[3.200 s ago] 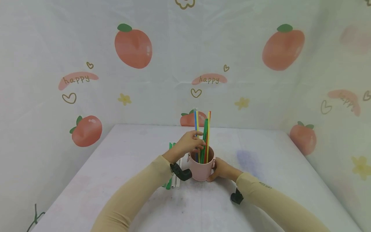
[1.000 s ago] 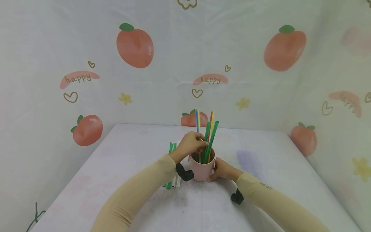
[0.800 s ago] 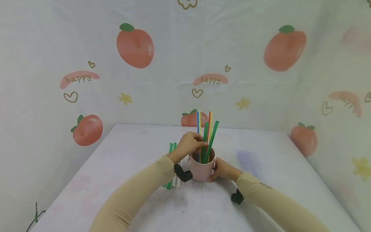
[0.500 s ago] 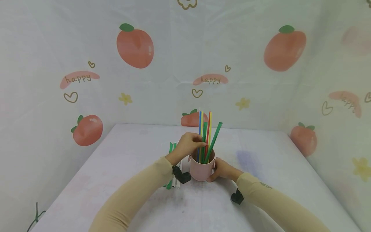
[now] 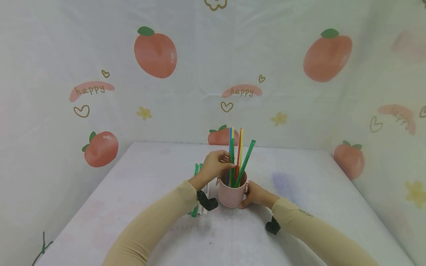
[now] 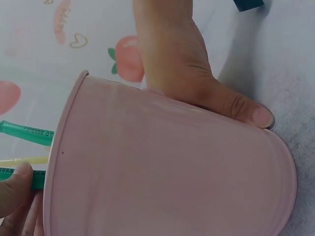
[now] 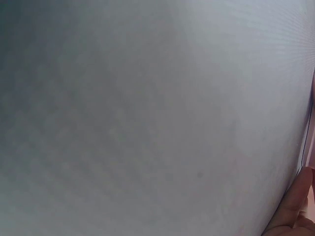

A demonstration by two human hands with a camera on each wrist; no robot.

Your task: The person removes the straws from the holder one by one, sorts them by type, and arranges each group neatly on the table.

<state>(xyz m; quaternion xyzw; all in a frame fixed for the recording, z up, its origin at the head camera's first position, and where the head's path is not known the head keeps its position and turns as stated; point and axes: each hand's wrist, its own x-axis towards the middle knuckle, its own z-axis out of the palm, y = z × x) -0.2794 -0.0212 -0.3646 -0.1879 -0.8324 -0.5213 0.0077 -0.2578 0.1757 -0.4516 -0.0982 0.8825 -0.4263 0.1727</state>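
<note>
A pink metal bucket (image 5: 230,196) stands upright on the table. Several thin sticks rise from it: a blue one (image 5: 230,133), yellow ones, a red one (image 5: 239,147) and two flat green ones with dark print. My left hand (image 5: 214,165) is over the bucket's rim and pinches one green stick (image 5: 232,147) between thumb and fingers. The other green stick (image 5: 247,157) leans to the right. My right hand (image 5: 255,194) grips the bucket's right side low down, its thumb (image 6: 241,105) along the wall in the left wrist view; its other fingers are mostly hidden.
Left of the bucket, partly behind my left wrist, lie several green and white strips (image 5: 195,211) on the table (image 5: 159,162). A white curtain (image 5: 199,74) with peach prints hangs behind and at the sides. The right wrist view shows mostly blurred pale surface.
The second green stick has come into view and tipped to the right. The green stick in my left hand has shifted left, in front of the blue and yellow ones. My right hand has stayed put.
</note>
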